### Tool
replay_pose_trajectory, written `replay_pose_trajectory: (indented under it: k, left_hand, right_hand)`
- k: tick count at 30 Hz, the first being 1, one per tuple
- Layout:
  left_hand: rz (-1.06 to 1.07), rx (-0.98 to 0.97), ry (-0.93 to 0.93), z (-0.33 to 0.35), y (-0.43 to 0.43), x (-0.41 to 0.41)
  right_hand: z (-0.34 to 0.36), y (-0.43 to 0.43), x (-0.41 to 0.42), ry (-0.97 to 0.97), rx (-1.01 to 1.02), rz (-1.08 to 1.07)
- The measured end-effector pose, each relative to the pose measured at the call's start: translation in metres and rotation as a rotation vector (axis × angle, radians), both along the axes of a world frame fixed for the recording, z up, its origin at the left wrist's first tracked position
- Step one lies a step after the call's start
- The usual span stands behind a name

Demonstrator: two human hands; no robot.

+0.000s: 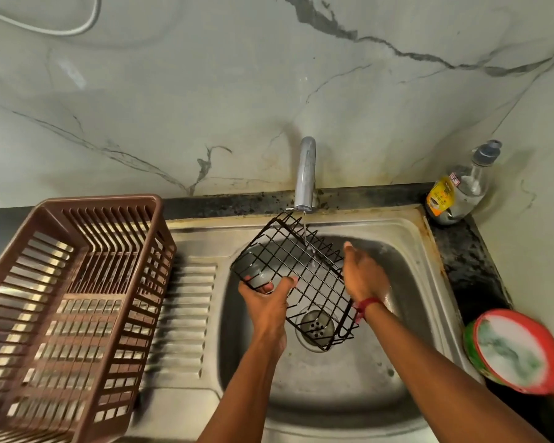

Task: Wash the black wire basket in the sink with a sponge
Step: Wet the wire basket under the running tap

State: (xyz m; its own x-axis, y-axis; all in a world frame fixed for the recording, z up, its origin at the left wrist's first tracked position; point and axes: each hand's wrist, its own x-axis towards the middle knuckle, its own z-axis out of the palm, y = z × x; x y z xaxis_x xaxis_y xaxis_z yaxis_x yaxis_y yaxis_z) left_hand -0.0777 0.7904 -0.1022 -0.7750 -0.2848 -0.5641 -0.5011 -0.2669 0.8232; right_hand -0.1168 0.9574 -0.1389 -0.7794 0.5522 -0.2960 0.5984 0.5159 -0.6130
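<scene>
in the head view, the black wire basket (296, 273) is hanging tilted over the sink (333, 385), just below the tap (305, 174) and catching its thin stream, with the left hand (266, 300) gripping the rim down-left of the tap, thumb hooked over a wire. it is looking light and stiff but wet and slippery, so the rim wire is seeming the safest hold. the right hand (362, 276) is lying against the basket's edge down-right of the tap, its fingers hidden, so i cannot tell whether it is grasping anything, and no sponge is showing.
</scene>
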Motion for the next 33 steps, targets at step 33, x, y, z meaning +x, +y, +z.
replay_pose_trajectory:
  k: [33]
  left_hand:
    - [0.034,0.058,-0.001,0.010,-0.010,-0.011]
  right_hand:
    - [0.034,-0.038,-0.008,0.272,0.213,0.807]
